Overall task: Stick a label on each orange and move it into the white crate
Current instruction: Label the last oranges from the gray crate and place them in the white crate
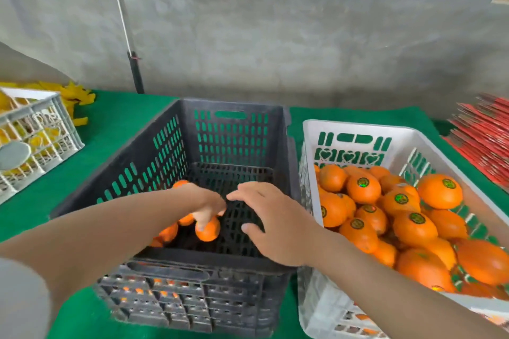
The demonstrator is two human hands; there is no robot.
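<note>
A black crate [234, 129] stands in the middle with a few unlabelled oranges in its near left corner. My left hand [205, 205] reaches down into it, and its fingers touch an orange [208, 230] from above. My right hand [271, 221] hovers over the crate's right half with fingers spread and holds nothing. To the right, the white crate [355, 131] holds several oranges [363, 187] with green round labels on top.
A green cloth [110, 129] covers the table. A white lattice crate [35, 129] with yellow items stands at the far left. Red flat sheets [487, 140] are stacked at the far right. A grey concrete wall rises behind.
</note>
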